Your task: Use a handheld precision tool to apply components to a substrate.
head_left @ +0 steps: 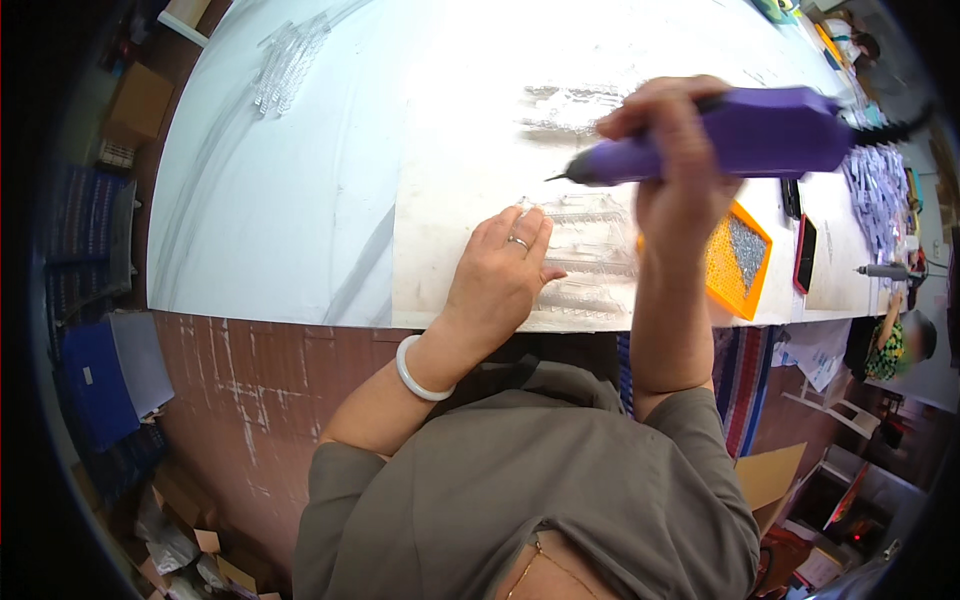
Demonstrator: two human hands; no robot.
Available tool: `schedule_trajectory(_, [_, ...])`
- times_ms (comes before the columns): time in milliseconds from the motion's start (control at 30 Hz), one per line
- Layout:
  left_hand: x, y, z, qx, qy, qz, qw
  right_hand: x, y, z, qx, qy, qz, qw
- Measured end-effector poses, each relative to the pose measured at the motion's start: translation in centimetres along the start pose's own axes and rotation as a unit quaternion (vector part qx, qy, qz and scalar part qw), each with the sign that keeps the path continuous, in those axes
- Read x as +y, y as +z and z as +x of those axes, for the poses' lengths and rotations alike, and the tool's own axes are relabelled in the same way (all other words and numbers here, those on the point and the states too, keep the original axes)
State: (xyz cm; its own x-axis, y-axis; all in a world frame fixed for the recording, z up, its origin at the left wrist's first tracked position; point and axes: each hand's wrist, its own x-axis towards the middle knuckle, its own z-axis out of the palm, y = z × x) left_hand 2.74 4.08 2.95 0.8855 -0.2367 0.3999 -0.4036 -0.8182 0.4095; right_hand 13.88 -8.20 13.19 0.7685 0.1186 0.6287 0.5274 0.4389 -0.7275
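My right hand (680,140) is wrapped round a purple corded electric screwdriver (775,130), held above the table and slightly blurred. Its dark tip and thin bit point left, a short way beyond my left fingertips and apart from the parts below. My left hand (505,262) lies on the table with fingers stretched out and thumb apart, its fingertips touching the clear plastic strips (590,215). Several of these strips lie in rows beside it. More clear strips (575,105) lie farther off, partly behind my right hand.
Right of my right forearm sits a yellow tray (757,290) of small grey metal pieces. Beside it lies a phone-like dark slab (805,255). A heap of clear pieces (290,65) is at far left; pale strips (878,200) pile at right. Other people are in the right background.
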Motion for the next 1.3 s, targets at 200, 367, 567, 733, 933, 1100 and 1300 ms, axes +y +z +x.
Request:
schedule_trajectory(200, [-1.7,-0.3,1.5,0.009,-0.007,-0.022,1.000,-7.0,-6.5,-2.2,0.157,-0.001,-0.121,0.980])
schedule_trajectory(367, [-2.6,0.2,3.3,-0.017,-0.042,-0.113,0.993,-10.4,-10.2,-6.7,0.205,0.013,-0.180,0.962])
schedule_trajectory(567, [-2.5,-0.6,5.7,-0.071,-0.026,-0.139,0.987,-12.6,-12.3,-9.3,0.253,0.028,-0.232,0.939])
schedule_trajectory(733, [-2.3,-1.4,11.3,0.047,0.042,-0.098,0.993,-13.8,-13.8,-8.9,0.283,0.023,-0.243,0.928])
schedule_trajectory(933, [-5.7,0.6,15.2,0.057,0.050,0.029,0.997,-13.3,-15.5,-8.1,0.271,0.003,-0.270,0.924])
schedule_trajectory(1100, [-0.4,0.3,11.0,0.039,0.085,-0.018,0.995,-12.4,-16.8,-8.6,0.300,0.012,-0.277,0.913])
schedule_trajectory(1300, [1.9,2.0,2.3,-0.060,0.040,-0.101,0.992,-11.1,-17.0,-8.5,0.254,0.026,-0.238,0.937])
